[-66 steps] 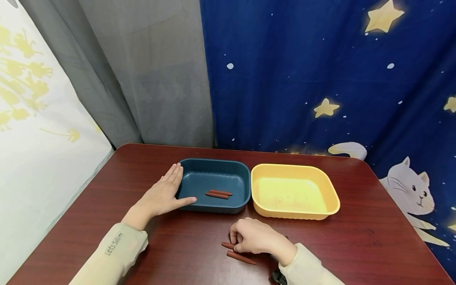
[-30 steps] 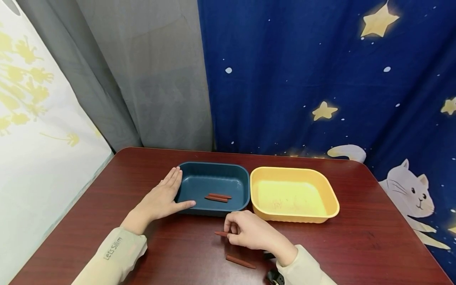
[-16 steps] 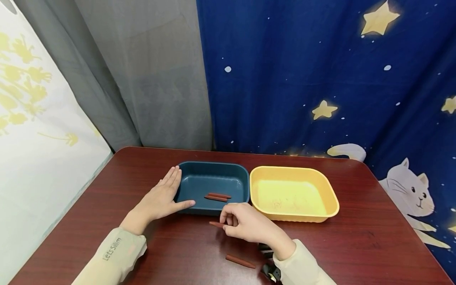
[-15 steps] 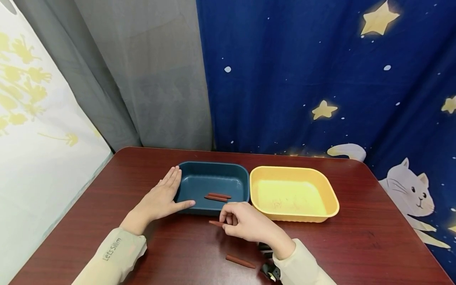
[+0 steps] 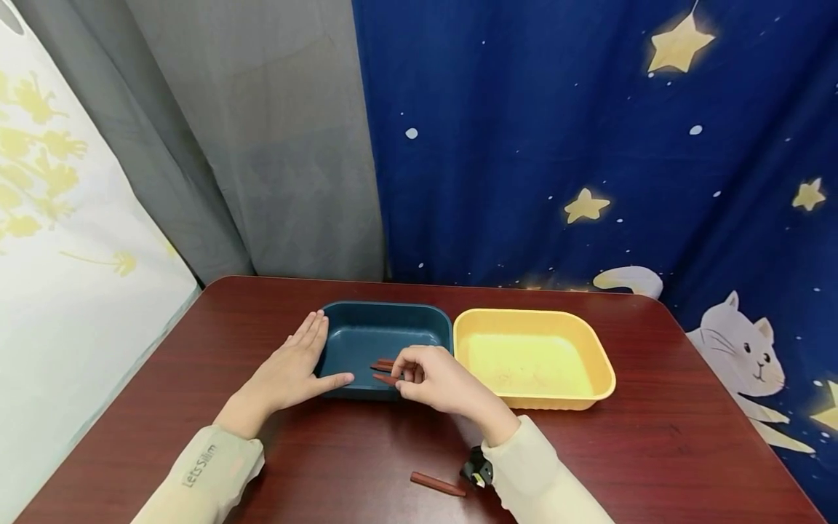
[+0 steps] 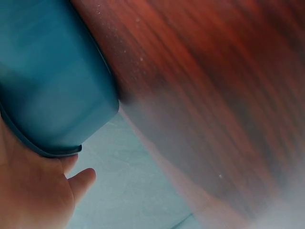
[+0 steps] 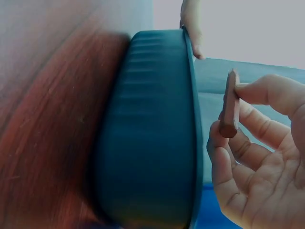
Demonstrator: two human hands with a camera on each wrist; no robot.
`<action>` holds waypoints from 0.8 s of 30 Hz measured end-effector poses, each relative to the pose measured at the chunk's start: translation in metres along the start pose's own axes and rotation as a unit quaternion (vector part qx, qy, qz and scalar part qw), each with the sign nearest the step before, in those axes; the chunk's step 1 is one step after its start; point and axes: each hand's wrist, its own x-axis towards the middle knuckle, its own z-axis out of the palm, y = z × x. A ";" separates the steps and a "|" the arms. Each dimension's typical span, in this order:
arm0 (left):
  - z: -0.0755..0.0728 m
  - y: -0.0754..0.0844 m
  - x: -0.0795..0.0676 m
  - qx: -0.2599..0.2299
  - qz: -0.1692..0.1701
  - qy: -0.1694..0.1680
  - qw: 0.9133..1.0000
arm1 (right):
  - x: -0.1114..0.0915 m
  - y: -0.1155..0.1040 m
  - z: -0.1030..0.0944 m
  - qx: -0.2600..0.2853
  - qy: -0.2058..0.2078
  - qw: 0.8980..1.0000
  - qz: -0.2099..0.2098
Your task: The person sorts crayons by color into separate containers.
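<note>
My right hand (image 5: 435, 378) pinches a reddish-brown stick (image 5: 385, 379) with a pointed tip between thumb and fingers. In the head view it is at the front rim of the dark blue bin (image 5: 386, 304). The right wrist view shows the stick (image 7: 230, 107) faceted, held just above the rim level. Inside the bin lie similar sticks (image 5: 382, 365), partly hidden by the right hand. My left hand (image 5: 288, 375) rests against the bin's left end, fingers straight, thumb over the front corner. In the left wrist view this hand (image 6: 35, 191) touches the rim.
A yellow bin (image 5: 533, 402) stands directly right of the blue one. Another pointed stick (image 5: 438, 484) lies on the table (image 5: 314, 466) near the front. A black device (image 5: 478, 467) sits at the right wrist. Curtains (image 5: 294, 145) hang behind the table.
The right hand has picked up one of two sticks from the table and carried it away from me to the blue bin's front rim. The left hand keeps its place.
</note>
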 end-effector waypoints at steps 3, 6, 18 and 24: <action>-0.001 0.000 0.000 0.000 0.000 0.000 1.000 | 0.007 0.003 0.000 0.001 0.009 1.000 0.009; -0.002 0.000 -0.001 0.000 0.001 0.001 1.000 | 0.015 0.007 0.001 -0.001 0.014 1.000 0.023; -0.002 0.001 -0.003 -0.006 -0.005 0.001 1.000 | 0.048 0.028 0.012 -0.008 0.010 0.998 0.068; -0.003 0.000 -0.001 0.002 -0.004 -0.001 1.000 | 0.058 0.035 0.015 -0.016 0.010 0.996 0.087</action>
